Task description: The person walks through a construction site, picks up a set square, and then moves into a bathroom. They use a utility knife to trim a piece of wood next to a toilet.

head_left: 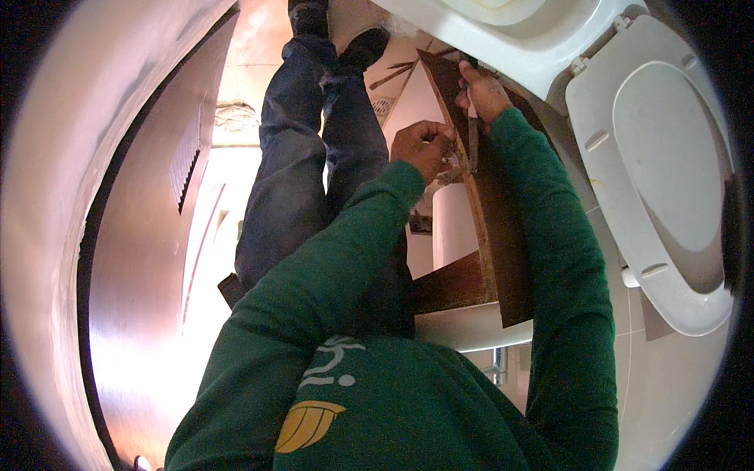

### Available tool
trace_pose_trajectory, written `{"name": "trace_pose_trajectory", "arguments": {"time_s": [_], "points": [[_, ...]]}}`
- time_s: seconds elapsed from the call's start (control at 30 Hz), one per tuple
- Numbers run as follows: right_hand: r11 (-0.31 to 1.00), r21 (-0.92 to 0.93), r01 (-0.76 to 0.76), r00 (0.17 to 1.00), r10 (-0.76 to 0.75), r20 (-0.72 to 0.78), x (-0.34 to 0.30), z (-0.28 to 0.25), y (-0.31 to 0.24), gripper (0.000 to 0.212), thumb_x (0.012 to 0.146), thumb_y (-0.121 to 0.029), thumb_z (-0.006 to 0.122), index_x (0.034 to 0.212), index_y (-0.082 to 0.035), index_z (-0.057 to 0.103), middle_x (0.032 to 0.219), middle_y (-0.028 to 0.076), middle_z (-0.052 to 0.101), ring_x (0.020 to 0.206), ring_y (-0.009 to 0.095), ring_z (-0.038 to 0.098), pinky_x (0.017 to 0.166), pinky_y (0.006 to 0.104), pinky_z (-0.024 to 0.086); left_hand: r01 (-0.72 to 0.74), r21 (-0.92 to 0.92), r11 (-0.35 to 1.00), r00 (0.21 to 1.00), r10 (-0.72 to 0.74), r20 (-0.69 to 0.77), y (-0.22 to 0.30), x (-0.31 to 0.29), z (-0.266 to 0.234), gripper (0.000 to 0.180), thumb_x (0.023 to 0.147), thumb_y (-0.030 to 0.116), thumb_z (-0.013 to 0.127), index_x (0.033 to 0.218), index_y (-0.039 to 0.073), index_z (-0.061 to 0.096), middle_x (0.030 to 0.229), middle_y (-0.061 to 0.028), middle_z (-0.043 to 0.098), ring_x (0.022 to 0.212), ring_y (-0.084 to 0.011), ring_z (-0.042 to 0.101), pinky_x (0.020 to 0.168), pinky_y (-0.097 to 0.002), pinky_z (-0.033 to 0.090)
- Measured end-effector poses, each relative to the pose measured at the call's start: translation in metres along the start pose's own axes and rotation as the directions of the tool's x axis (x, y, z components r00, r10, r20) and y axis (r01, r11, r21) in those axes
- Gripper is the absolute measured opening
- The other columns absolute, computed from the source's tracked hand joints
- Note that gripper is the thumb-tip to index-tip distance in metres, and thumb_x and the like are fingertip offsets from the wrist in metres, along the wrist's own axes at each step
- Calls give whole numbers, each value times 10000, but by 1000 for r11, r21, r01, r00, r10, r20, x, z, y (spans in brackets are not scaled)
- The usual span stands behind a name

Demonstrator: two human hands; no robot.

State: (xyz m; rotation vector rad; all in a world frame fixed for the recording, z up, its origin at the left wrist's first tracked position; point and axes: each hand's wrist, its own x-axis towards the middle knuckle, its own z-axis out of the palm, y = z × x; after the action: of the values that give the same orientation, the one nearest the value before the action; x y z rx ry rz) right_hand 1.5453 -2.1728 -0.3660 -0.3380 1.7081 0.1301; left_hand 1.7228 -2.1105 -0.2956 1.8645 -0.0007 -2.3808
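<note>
Brown wooden board (495,235), thin and long, is standing on edge between the person's green sleeves, its far end running up toward the white toilet bowl (518,39) and its near end resting over a second dark plank (452,284) that lies across a white rim. The left hand (424,145) is curling closed against the board's left edge, the fingers pinching something small and pale there, though what it is cannot be made out. The right hand (483,90) is wrapping around a slim, dark-handled tool (472,129) and is pressing it down along the board's face near the top. Judging from this, the main risk is the tool skidding off the narrow edge toward the left hand, since the two are working just beside each other with the fingers in the tool's line. The board is also being steadied only by those hands, so a hard push could tip it sideways against the raised toilet seat (667,173) or off the plank below. The person's legs in blue jeans (298,157) are stretching out over the pale floor, and the cramped posture is leaving little room to brace.
</note>
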Motion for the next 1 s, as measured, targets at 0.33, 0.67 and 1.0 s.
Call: {"name": "trace_pose_trajectory", "arguments": {"time_s": [0.33,0.67,1.0], "points": [[990,55,131,990,-127,-63,19,1,31,480,948,-508,593,869,-35,593,684,34,487,564,170,519,548,338,421,191,-222,956,943,-242,-230,13,34,-55,206,959,164,567,1138,93,495,1234,-148,517,1000,-328,616,732,-546,585],[837,-473,277,933,-352,-76,33,13,34,443,906,-375,666,1086,13,549,799,128,621,665,269,626,600,419,503,218,44,975,958,-222,180,38,-60,9,415,988,360,591,1258,45,565,1065,-120,648,936,-263,676,729,-456,619],[644,-717,265,876,-472,-100,53,28,44,562,946,-427,390,975,89,612,856,305,671,884,493,651,845,561,505,261,-262,929,965,-259,43,15,-56,31,391,1016,386,547,1130,30,663,911,-120,687,780,-246,702,691,-434,634]]}}
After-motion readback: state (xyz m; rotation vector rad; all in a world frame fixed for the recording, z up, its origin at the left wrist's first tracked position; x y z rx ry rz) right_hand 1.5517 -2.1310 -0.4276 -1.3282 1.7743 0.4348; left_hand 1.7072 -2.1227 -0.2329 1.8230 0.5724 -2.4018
